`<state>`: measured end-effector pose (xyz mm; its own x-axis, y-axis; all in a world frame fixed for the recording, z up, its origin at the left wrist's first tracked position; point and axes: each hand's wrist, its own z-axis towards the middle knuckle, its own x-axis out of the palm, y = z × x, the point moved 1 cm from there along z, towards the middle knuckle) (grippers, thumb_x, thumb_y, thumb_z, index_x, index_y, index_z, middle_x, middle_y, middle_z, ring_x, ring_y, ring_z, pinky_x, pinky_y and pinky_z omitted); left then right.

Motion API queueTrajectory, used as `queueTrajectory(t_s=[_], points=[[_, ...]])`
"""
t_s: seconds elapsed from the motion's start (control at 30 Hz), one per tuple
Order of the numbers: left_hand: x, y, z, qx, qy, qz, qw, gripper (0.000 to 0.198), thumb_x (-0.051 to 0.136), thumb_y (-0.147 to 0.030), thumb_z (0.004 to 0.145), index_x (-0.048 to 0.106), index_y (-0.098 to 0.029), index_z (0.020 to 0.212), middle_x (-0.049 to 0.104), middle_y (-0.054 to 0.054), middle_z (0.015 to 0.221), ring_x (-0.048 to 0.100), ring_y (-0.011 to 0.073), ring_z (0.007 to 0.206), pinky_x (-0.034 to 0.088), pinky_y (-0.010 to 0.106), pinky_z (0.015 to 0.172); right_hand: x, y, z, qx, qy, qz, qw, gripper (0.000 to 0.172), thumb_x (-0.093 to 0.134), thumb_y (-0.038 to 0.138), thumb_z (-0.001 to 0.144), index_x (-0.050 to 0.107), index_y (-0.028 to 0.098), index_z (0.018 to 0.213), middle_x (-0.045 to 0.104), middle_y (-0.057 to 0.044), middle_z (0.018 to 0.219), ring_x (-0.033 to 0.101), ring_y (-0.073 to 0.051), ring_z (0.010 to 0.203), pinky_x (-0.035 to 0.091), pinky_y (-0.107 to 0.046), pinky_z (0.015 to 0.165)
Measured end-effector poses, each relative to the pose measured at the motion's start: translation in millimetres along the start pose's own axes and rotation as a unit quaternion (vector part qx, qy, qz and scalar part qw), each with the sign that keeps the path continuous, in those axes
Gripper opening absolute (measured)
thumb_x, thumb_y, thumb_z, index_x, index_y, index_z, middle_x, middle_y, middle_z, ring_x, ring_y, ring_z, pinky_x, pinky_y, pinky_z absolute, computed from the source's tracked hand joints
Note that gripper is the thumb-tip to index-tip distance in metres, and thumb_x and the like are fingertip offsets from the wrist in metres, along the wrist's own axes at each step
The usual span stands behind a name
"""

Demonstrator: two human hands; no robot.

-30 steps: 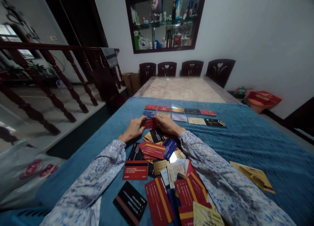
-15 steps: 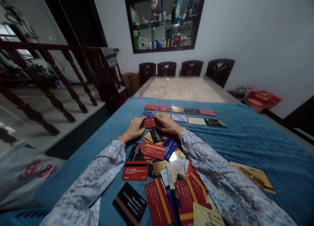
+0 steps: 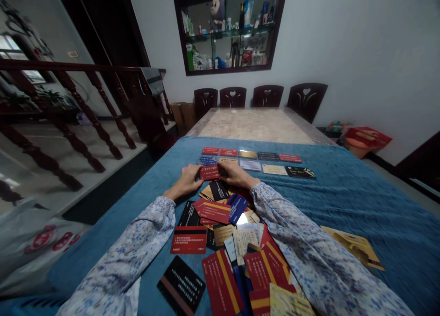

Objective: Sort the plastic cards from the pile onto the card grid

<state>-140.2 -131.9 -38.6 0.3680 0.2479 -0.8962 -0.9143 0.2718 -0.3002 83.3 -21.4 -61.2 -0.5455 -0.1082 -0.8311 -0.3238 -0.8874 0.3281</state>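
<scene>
A dark red card (image 3: 209,172) lies between my two hands, just in front of the second row of cards. My left hand (image 3: 186,182) pinches its left edge, and my right hand (image 3: 237,173) grips its right edge. Behind it sits a blue card (image 3: 207,160), beside an orange-yellow card (image 3: 227,161) partly covered by my right hand. Nearer to me spreads a loose pile of cards, with a black-and-gold card (image 3: 216,191), a red card with a yellow stripe (image 3: 213,210) and a blue card (image 3: 237,208) among them.
Two rows of cards, including a white card (image 3: 250,165) and a black card (image 3: 300,171), lie on the blue cloth (image 3: 343,192). A yellow card (image 3: 354,247) rests right of my right sleeve. Beyond are the bare tabletop (image 3: 254,123) and several chairs (image 3: 268,96).
Both hands stay on the dark red card at nearly the same spot. The whole view has shifted very slightly; the other cards keep their places.
</scene>
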Motion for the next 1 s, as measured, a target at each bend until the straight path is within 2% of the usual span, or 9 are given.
queueTrajectory(t_s=[0.17, 0.27, 0.4, 0.53, 0.7, 0.83, 1.0], points=[[1.8, 4, 1, 0.012, -0.006, 0.005, 1.0, 0.048, 0.067, -0.025, 0.086, 0.062, -0.018, 0.133, 0.07, 0.013, 0.124, 0.061, 0.0306, 0.118, 0.045, 0.047, 0.104, -10, 6, -1, -0.001, 0.005, 0.006, 1.0, 0.031, 0.073, 0.017, 0.081, 0.065, 0.015, 0.112, 0.072, -0.012, 0.104, 0.065, -0.025, 0.098, 0.05, -0.037, 0.087], [3.0, 9, 3, 0.006, -0.012, 0.02, 1.0, 0.049, 0.07, -0.025, 0.083, 0.063, -0.018, 0.132, 0.071, 0.013, 0.122, 0.062, 0.0305, 0.116, 0.046, 0.046, 0.103, -9, 8, 0, 0.006, 0.0, 0.001, 1.0, 0.031, 0.076, 0.016, 0.079, 0.065, 0.016, 0.108, 0.071, -0.008, 0.099, 0.065, -0.023, 0.094, 0.049, -0.033, 0.085], [1.7, 12, 7, 0.019, 0.002, 0.026, 0.999, 0.048, 0.069, -0.027, 0.084, 0.064, -0.018, 0.131, 0.07, 0.013, 0.123, 0.064, 0.0301, 0.114, 0.048, 0.046, 0.103, -12, 12, 4, 0.03, 0.002, -0.043, 0.999, 0.025, 0.078, 0.015, 0.076, 0.065, 0.016, 0.098, 0.071, -0.009, 0.098, 0.065, -0.024, 0.093, 0.048, -0.034, 0.085], [-1.9, 12, 11, 0.035, 0.011, 0.012, 0.999, 0.047, 0.068, -0.03, 0.086, 0.064, -0.016, 0.131, 0.069, 0.014, 0.124, 0.066, 0.0294, 0.11, 0.052, 0.045, 0.1, -26, 20, 8, 0.028, 0.037, -0.069, 0.997, 0.021, 0.076, 0.02, 0.081, 0.067, 0.014, 0.099, 0.072, -0.013, 0.102, 0.066, -0.025, 0.095, 0.048, -0.032, 0.08], [-8.3, 7, 14, 0.048, 0.033, 0.003, 0.998, 0.044, 0.07, -0.03, 0.086, 0.067, -0.018, 0.128, 0.068, 0.013, 0.124, 0.065, 0.029, 0.114, 0.052, 0.044, 0.103, -43, 24, 13, 0.011, 0.084, -0.071, 0.994, 0.014, 0.075, 0.023, 0.083, 0.07, 0.015, 0.094, 0.076, -0.01, 0.096, 0.068, -0.021, 0.088, 0.047, -0.027, 0.076], [-15.2, 1, 19, 0.046, 0.05, 0.007, 0.998, 0.044, 0.072, -0.033, 0.085, 0.069, -0.019, 0.126, 0.067, 0.013, 0.122, 0.065, 0.0296, 0.113, 0.053, 0.044, 0.102, -53, 24, 16, 0.007, 0.113, -0.084, 0.99, 0.017, 0.075, 0.024, 0.083, 0.072, 0.013, 0.095, 0.078, -0.011, 0.096, 0.069, -0.021, 0.084, 0.047, -0.027, 0.073], [-19.6, -12, 29, 0.076, 0.062, -0.001, 0.995, 0.044, 0.073, -0.035, 0.085, 0.069, -0.018, 0.126, 0.067, 0.014, 0.121, 0.064, 0.03, 0.113, 0.053, 0.044, 0.103, -69, 23, 6, 0.023, 0.128, -0.102, 0.986, 0.018, 0.075, 0.024, 0.081, 0.075, 0.013, 0.096, 0.078, -0.011, 0.095, 0.069, -0.02, 0.081, 0.045, -0.027, 0.069]])
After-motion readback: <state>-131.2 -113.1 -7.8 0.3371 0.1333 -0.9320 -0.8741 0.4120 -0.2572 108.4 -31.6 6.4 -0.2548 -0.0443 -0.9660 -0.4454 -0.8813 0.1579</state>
